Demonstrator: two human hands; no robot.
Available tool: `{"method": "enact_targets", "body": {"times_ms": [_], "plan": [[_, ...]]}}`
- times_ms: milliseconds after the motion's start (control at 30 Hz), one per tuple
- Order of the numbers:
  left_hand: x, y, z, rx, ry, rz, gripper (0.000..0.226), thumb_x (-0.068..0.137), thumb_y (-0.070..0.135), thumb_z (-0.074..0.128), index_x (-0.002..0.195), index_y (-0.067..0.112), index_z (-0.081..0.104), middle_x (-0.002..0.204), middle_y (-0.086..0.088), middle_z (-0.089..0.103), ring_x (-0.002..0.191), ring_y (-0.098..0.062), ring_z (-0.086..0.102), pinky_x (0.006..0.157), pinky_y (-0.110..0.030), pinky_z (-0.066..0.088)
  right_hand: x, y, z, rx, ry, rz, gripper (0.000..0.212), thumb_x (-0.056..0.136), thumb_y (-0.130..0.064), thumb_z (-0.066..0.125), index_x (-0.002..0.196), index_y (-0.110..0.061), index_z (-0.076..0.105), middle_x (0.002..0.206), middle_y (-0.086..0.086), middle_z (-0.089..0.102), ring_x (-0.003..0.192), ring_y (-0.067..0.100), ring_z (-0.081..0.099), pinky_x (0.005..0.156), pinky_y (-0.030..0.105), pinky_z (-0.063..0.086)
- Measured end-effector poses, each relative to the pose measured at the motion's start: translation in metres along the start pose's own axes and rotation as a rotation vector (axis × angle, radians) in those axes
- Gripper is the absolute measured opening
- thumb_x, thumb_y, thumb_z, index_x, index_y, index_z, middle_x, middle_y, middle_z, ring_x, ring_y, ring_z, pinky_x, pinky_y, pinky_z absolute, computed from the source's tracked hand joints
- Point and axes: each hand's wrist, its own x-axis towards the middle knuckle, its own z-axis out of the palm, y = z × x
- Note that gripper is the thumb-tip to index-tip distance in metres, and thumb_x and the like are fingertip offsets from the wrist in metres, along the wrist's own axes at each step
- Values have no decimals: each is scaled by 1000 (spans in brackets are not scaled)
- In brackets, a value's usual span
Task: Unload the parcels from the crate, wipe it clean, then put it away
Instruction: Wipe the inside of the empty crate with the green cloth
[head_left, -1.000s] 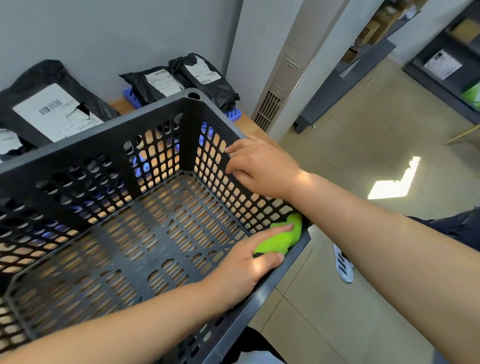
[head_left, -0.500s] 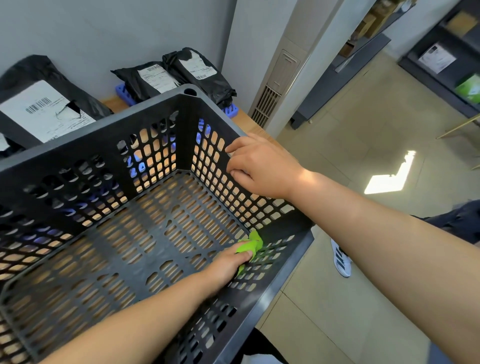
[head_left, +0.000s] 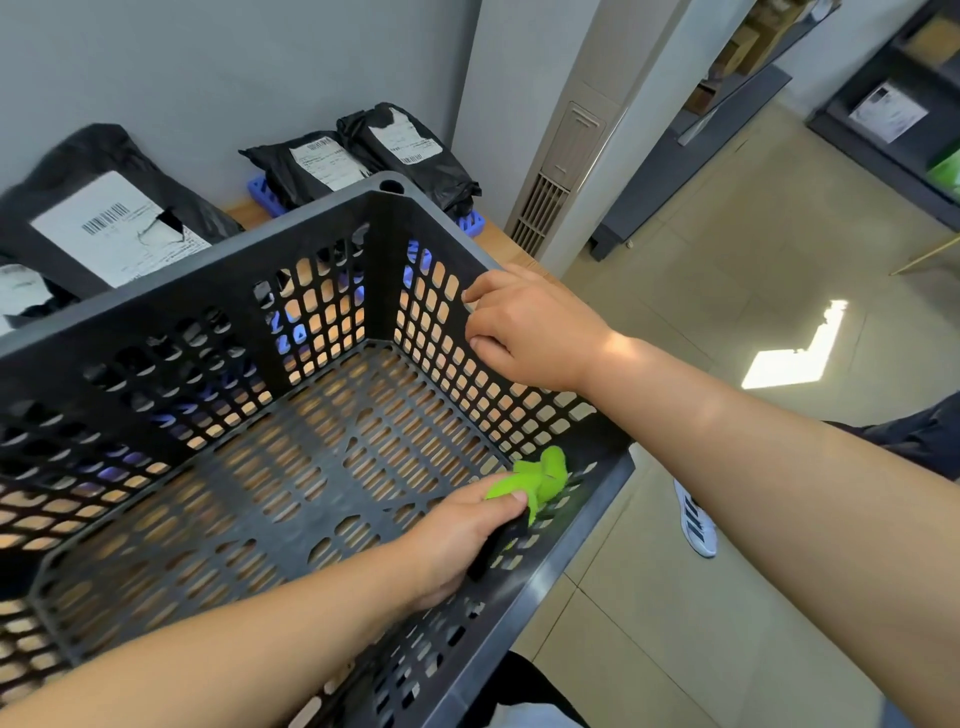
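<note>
On the left, a big parcel (head_left: 104, 223) rests against the wall. A second parcel (head_left: 317, 166) and a third parcel (head_left: 410, 145) lie further right on a blue tray (head_left: 260, 189) on the wooden table (head_left: 241, 213). All 3 are outside the crate (head_left: 218, 275), behind it. The crate is dark grey and full of holes, and it fills the middle of the view. No parcel shows inside it, so I think the unloading is done and this is the wiping step. The left hand (head_left: 457, 540) is down inside the crate at the near right corner. Its fingers and thumb are curled round a green cloth (head_left: 535, 478), and it presses the cloth where the crate's bottom meets the wall. The left arm reaches in low from the near left. To wipe well here, I think the hand should push the cloth right into the corner. It should go slowly along each edge and rub the bars between the holes, since dirt can hide there. The cloth is bunched up, so spreading it flatter may clean more in 1 go. It could snag in a hole, so short rubs look safer than long pulls. Further right, the right hand (head_left: 530, 332) holds the top of the right wall, with its fingers curled over the rim. The right arm comes in from the near right, above the floor (head_left: 727, 260). This grip looks good for stopping the crate from sliding. Past the arm, a white shoe (head_left: 696, 525) stands on the floor.
</note>
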Motion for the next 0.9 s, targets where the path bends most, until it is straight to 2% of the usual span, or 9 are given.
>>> {"method": "enact_targets", "body": {"times_ms": [167,267,333,433,500,633,767,900], "plan": [[-28,35,17,12,-133,114,43,92,24,47,134,16,51,135,13,55,129,-3,46,109,-19,31,1,-1,0,-20,-10,2,34,93,-25,40,86,-17,72,87,-5,69,116,13,49,104,35,31],[-43,42,21,54,-115,164,41,92,27,54,131,16,55,130,5,57,124,-9,48,107,-14,27,0,0,0,-40,-4,-1,34,93,-26,39,86,-18,72,89,-5,69,115,11,49,102,33,31],[-50,38,18,78,-73,173,43,85,36,62,124,19,61,124,4,61,120,-9,52,105,-14,31,0,-1,0,-39,-4,-3,35,93,-26,38,86,-18,72,89,-5,69,115,12,49,102,34,32],[-50,21,11,77,27,95,38,82,34,62,118,22,65,121,11,65,116,-4,56,98,-14,41,0,-1,-1,-37,0,-7,35,93,-26,39,86,-17,72,87,-5,69,114,13,50,103,35,33],[-46,8,5,86,80,16,26,91,20,60,117,23,64,117,13,66,111,1,58,90,-8,41,0,0,0,-37,5,-6,35,94,-26,39,86,-17,72,87,-5,69,115,13,50,103,35,33],[-36,-13,-9,126,116,-83,29,96,10,51,121,21,62,113,21,59,93,19,56,75,2,38,1,0,1,-42,-2,-10,34,93,-26,39,87,-17,72,88,-4,70,115,13,49,103,36,35],[-27,-34,-25,156,170,-186,29,96,12,52,122,22,61,118,16,56,99,13,49,74,2,38,1,0,1,-33,1,-5,33,93,-25,41,87,-16,72,89,-3,69,116,13,49,102,38,36],[-24,-45,-32,152,212,-241,26,95,12,53,116,23,64,119,8,60,106,-2,55,80,-3,40,1,0,0,-47,7,-8,33,93,-24,41,87,-15,72,89,-3,69,116,13,50,103,37,35]]}}
